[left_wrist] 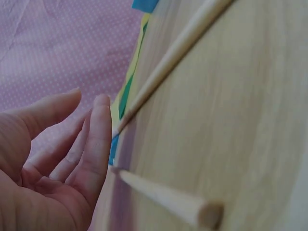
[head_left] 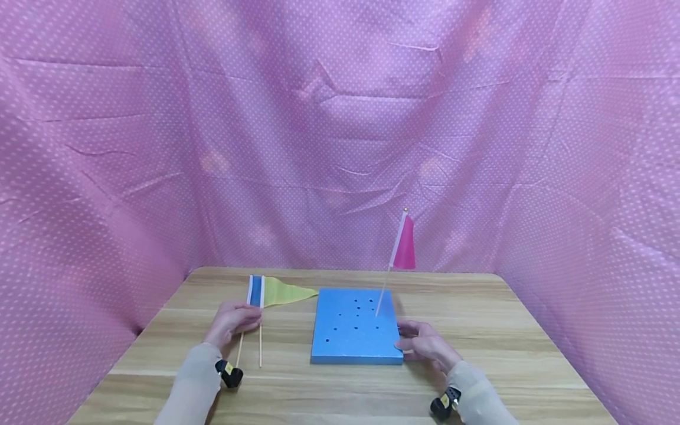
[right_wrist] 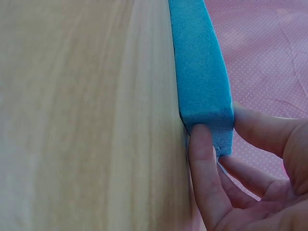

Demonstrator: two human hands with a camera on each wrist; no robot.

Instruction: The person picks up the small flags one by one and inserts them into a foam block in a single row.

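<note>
A blue board [head_left: 350,349] lies flat on a wooden table [head_left: 287,392], just right of centre. It is thick and squarish, and small dark holes of different sizes dot its top. A pink flag [head_left: 405,245] stands in it on a thin stick [head_left: 383,290], leaning right. The right hand [head_left: 425,344] grips the board's right edge near the front, thumb on top and fingers against the side.

Left of the board lie a blue flag [head_left: 256,291] and a yellow flag [head_left: 284,291], the yellow tip pointing to the board's back left corner. The left hand [head_left: 234,321] is over their sticks, its fingers loosely bent and apart from the thumb; whether it touches a stick is unclear.

The left wrist view adds a stick's blunt round end and a green strip along the yellow cloth. The right wrist view shows the board's grainy side; only the head view shows its holes. Pink dotted cloth [head_left: 340,130] hangs around.
</note>
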